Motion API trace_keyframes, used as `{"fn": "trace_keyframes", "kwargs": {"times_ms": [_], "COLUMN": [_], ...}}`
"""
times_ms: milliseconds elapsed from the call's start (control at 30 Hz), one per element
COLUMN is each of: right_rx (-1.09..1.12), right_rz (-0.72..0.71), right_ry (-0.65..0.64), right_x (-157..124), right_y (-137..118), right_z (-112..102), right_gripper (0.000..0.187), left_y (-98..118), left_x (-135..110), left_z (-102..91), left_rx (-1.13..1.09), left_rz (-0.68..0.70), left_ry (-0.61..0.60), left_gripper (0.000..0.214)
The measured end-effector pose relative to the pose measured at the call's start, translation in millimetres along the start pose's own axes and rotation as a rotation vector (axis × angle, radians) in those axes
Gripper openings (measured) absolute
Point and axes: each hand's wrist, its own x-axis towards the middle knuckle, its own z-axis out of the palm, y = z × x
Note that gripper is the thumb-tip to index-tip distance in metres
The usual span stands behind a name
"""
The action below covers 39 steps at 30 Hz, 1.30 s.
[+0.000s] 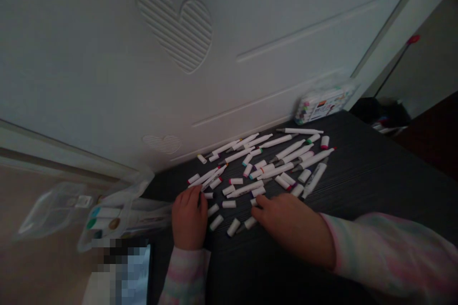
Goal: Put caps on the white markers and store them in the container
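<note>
Many white marker pens and loose marker caps lie scattered on the dark tabletop. My left hand (189, 219) rests palm down at their left edge, its fingers curled together. One capless marker pen (213, 178) ends at its fingertips, and a dark-ended cap (209, 196) lies beside its thumb. Whatever is under those fingers is hidden. My right hand (286, 217) reaches in from the right, thumb and forefinger closed around a white marker cap (254, 202). Another white piece (250, 222) lies partly under this hand. Several loose caps, including one cap (234, 227), lie between the hands.
A clear plastic case (324, 104) of markers stands at the back right against a white panel (250, 19) with raised hearts. Left of my left hand is another clear case (125, 217) holding markers. A screen device (138, 271) lies at the lower left, partly blurred out.
</note>
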Motion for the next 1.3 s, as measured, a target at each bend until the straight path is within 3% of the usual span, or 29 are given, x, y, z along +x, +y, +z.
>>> {"fn": "trace_keyframes", "kwargs": {"times_ms": [300,467,667,933,1133,1300], "right_rx": [0.014,0.011,0.002,0.076,0.183,0.19], "right_rz": [-0.045,-0.043,0.112,0.209,0.325,0.404], "right_ry": [0.019,0.053,0.186,0.481,0.702,0.777], "right_x": [-4.6,-8.2,-19.0,-33.8,-41.6,-50.2], "right_y": [-2.5,4.1,32.4,54.0,52.8,60.1], "right_z": [-4.5,-23.8,-59.3,-86.9,-111.9,-116.1], "right_gripper": [0.012,0.012,0.015,0.021,0.019,0.018], "left_y": [-0.4,8.1,7.7,5.6,21.9,40.7], "left_x": [6.9,17.2,34.0,64.5,93.8,118.9], "left_z": [0.4,-29.9,-61.2,-58.4,-44.2,-24.0], "left_rx": [-0.032,-0.148,-0.204,-0.191,0.004,0.084], "left_rz": [-0.012,-0.078,-0.111,-0.06,-0.001,0.066], "left_ry": [0.005,0.213,0.34,0.162,-0.048,-0.222], "left_gripper": [0.023,0.022,0.02,0.022,0.026,0.026]}}
